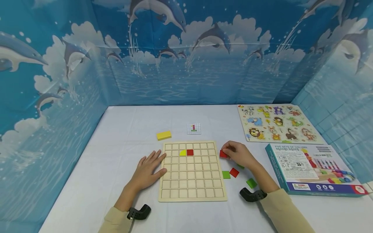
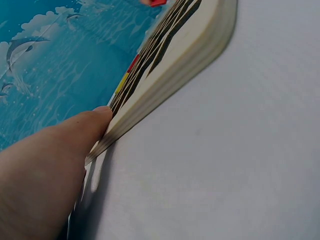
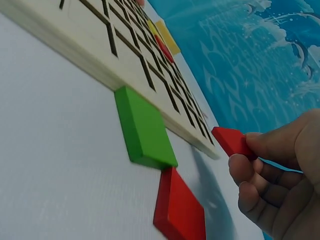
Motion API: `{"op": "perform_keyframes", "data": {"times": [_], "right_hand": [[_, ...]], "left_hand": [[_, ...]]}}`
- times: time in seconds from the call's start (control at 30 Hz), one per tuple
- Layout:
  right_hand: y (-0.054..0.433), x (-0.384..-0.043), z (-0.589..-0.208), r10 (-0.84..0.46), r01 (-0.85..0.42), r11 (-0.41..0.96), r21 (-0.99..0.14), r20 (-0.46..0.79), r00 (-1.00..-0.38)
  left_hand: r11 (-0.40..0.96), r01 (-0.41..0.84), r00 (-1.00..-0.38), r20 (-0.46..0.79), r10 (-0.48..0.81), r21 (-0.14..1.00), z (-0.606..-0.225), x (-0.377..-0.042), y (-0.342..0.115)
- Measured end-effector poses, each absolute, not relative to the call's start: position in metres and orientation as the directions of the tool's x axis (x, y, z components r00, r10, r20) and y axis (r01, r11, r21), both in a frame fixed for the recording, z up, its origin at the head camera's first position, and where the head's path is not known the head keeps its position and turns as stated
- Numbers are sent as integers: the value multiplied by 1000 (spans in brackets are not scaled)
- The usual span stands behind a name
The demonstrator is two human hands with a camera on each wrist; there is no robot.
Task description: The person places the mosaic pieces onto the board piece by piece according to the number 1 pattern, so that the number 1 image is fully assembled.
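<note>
- We see the right hand [image 1: 239, 154] with its grip pinching a red tile [image 1: 223, 154] between thumb and finger
- We find that tile at the very tips of the grip, most of it jutting out toward a gridded wooden board [image 1: 191, 176], just beyond the board's right edge near the far corner
- We see the left hand [image 1: 148, 173] spread, holding nothing, its thumb and fingertips touching the board's left edge
- On the board, in the second row from the far edge, we see a yellow tile [image 1: 182, 152] and a second red tile [image 1: 190, 152] side by side
- Below the right grip, on the white table [image 1: 125, 129], we see a green tile [image 1: 226, 175] against the board's edge, a loose red tile [image 1: 234, 172] just beside it, and another green tile [image 1: 251, 183] near the right wrist
- Past the board we see a yellow block [image 1: 164, 135] and a small grid card [image 1: 193, 128]
</note>
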State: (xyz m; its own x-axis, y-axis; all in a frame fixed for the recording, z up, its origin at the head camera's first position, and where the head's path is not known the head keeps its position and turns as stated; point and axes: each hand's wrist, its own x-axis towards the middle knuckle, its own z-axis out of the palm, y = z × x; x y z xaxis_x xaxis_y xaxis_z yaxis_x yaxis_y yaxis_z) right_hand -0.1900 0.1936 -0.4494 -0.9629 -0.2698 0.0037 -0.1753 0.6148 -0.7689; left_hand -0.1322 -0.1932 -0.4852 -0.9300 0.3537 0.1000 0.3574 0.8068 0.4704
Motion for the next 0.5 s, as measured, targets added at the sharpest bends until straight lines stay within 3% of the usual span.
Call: {"op": "perform_keyframes", "data": {"times": [0.5], "right_hand": [[165,-191,-444,-340,-174,533,-828,-21,-940]], "left_hand": [[801,367,-927,114,358,473,-485,-132,-193]]}}
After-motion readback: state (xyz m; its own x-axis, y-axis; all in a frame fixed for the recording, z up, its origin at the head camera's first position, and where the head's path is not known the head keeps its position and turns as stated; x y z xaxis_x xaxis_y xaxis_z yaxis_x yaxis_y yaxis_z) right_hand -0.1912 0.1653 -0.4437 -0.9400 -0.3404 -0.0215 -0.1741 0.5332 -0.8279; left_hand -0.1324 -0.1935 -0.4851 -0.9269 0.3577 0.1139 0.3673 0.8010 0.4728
